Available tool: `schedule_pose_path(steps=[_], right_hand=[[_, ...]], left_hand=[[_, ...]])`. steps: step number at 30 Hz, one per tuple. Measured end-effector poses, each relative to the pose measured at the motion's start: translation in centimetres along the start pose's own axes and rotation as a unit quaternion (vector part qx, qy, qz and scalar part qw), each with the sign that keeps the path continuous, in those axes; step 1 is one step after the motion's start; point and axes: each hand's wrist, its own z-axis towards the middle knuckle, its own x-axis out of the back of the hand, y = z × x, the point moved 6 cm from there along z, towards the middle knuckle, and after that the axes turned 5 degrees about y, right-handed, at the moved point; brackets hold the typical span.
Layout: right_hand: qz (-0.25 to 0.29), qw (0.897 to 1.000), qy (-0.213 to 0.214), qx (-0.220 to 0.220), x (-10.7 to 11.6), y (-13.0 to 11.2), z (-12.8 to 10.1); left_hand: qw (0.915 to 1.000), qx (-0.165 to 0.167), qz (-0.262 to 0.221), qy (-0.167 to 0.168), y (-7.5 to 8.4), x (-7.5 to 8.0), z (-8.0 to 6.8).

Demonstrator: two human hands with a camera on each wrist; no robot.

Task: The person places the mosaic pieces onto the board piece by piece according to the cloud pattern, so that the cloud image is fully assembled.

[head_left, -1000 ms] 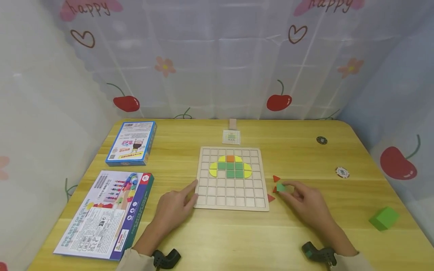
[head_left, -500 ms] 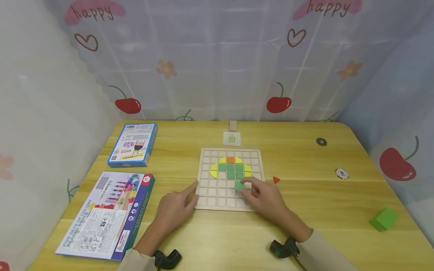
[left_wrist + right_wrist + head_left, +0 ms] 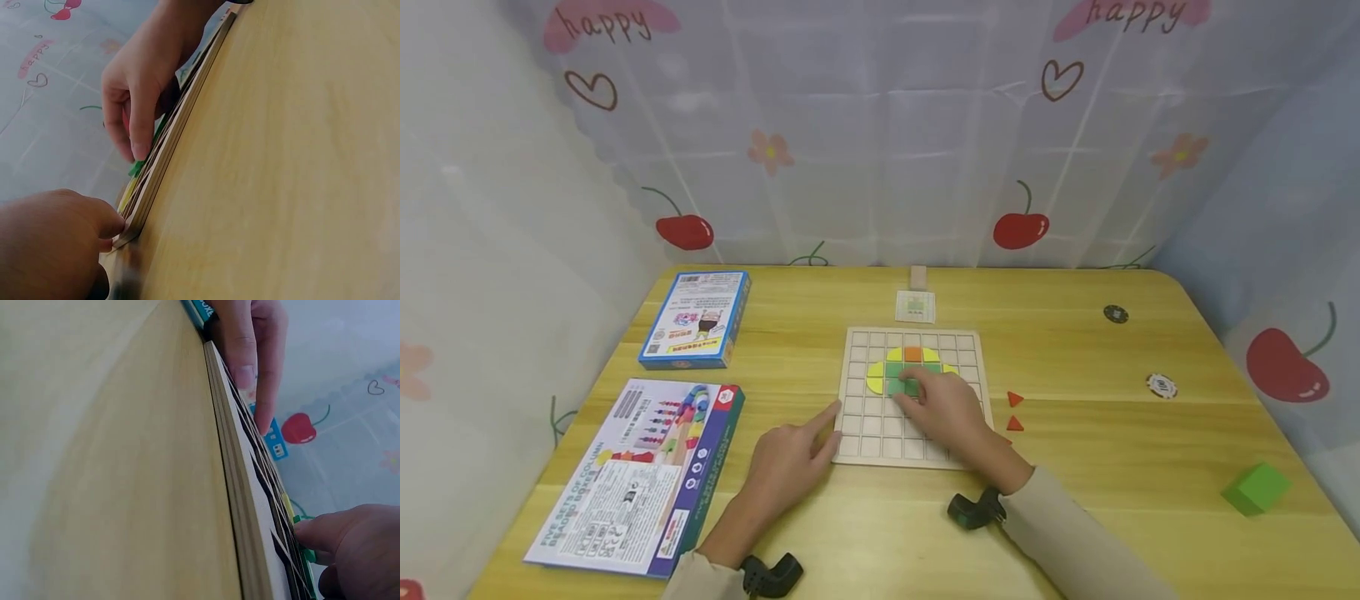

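Note:
A wooden grid board (image 3: 872, 427) lies on the table, bearing several green square tiles, an orange tile (image 3: 913, 354) and yellow rounded tiles (image 3: 876, 375). Over its middle, my right hand (image 3: 951, 412) pinches a green square tile (image 3: 895, 387) between thumb and index finger, at the cell left of the other green ones. In the right wrist view this tile (image 3: 299, 519) stands slightly tilted at the fingertips. My left hand (image 3: 788, 465) rests by the board's left edge, its index finger stretched out and thumb touching the rim. The right hand hides some of the tiles behind it.
Red triangles (image 3: 1015, 423) lie right of the board, one partly behind the right forearm. A pattern card (image 3: 916, 307) and small wooden block (image 3: 918, 277) are behind it. Two boxes stand left: blue (image 3: 696, 321), larger (image 3: 625, 475). Farther right are chips (image 3: 1162, 386) and a green block (image 3: 1257, 489).
My right hand has carried the green tile from beside the red triangles leftward across the board to a cell in its middle. The left hand has stayed at the board's edge.

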Motion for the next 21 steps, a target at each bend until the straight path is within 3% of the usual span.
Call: schedule_pose_path(steps=[14, 21], right_hand=[[-0.004, 0.997, 0.046, 0.069, 0.0, -0.2, -0.9], [0.042, 0.984, 0.132, 0.109, 2.2, 0.6, -2.6]], left_hand=[[1.0000, 0.002, 0.003, -0.005, 0.0, 0.0, 0.1], [0.9999, 0.004, -0.001, -0.011, 0.0, 0.0, 0.0]])
